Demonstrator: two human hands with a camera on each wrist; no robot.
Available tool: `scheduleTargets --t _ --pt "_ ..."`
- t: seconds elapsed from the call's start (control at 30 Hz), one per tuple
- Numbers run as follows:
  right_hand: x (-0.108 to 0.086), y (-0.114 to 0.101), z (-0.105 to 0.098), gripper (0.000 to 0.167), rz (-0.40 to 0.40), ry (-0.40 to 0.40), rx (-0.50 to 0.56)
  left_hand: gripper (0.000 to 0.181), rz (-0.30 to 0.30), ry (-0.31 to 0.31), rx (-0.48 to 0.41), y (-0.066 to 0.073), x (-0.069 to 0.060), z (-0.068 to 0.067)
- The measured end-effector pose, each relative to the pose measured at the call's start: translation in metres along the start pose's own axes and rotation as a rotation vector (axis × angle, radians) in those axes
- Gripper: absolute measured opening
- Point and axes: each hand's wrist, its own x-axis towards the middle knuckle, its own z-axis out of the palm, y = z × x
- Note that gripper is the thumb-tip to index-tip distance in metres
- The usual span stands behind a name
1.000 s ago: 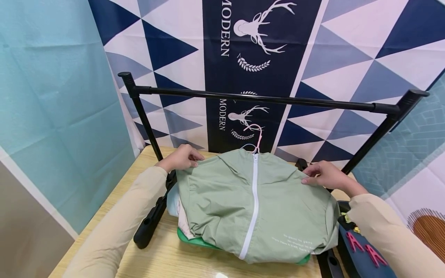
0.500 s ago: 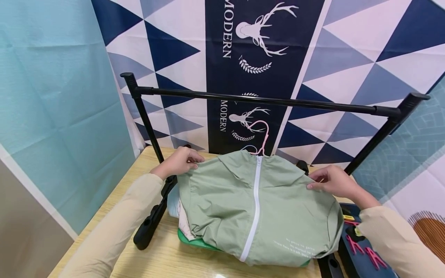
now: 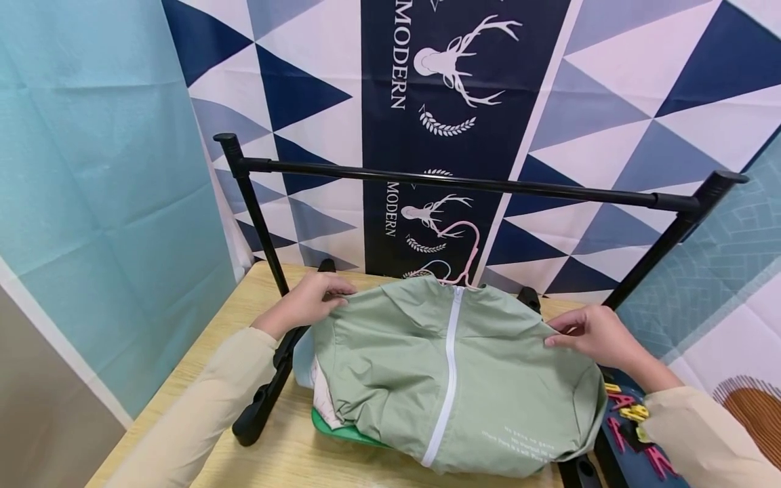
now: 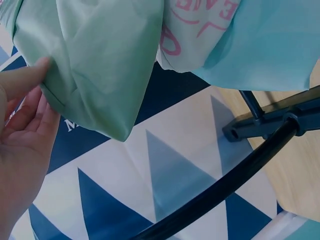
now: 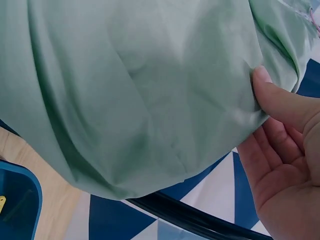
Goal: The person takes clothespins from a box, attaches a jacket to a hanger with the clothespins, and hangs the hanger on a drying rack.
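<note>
Head view first: a person in cream sleeves had a sage-green jacket (image 3: 390, 359) spread out over the table (image 3: 256, 468), one hand at either shoulder. The left hand (image 3: 311, 298) pinched the cloth at the far left corner, and the left wrist view showed its thumb laid flat on the front of the fabric, with the fingers behind. The right hand (image 3: 601, 332) held the matching edge at the right in the same way, thumb in front, fingers tucked behind.

The jacket's white zipper (image 3: 450, 366) ran from the collar down to the near hem, a little slanted, and small white lettering (image 3: 518, 440) sat low on the right side. A pink hanger hook (image 3: 474, 251) rose from the collar, apart from the black rail (image 3: 476, 181) above it; just left of the pink hook was a pale blue one (image 3: 436, 263).

Under the jacket's left side I could see pale blue cloth (image 3: 303, 359), white cloth (image 3: 323, 400) with pink print, and the edge of something flat and green (image 3: 348, 434). Near the right sleeve stood a dark blue bin (image 5: 37, 200) holding pink clips (image 3: 659, 463) and yellow clips (image 3: 636, 413). Behind everything hung a triangle-patterned backdrop (image 3: 451, 102) with deer heads, and at the left a pale blue curtain (image 3: 110, 203).
</note>
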Motion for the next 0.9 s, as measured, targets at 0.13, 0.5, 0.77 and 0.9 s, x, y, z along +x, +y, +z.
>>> scheduleTargets --t 0.13,0.5,0.77,0.9 --pt "-0.003 -0.001 0.001 0.010 -0.002 0.013 0.000 0.022 -0.005 0.032 0.045 -0.002 -0.004 -0.001" --pt "-0.009 -0.003 0.003 0.012 -0.020 0.017 -0.029 0.023 0.048 0.064 0.102 -0.009 -0.013 0.002" --pt "-0.012 -0.007 0.005 0.009 0.029 0.028 -0.030 0.025 0.028 0.054 0.074 -0.013 -0.016 0.005" --pt "-0.013 -0.009 0.006 0.009 0.061 0.042 -0.046 0.025 0.032 0.045 0.080 -0.013 -0.017 0.006"
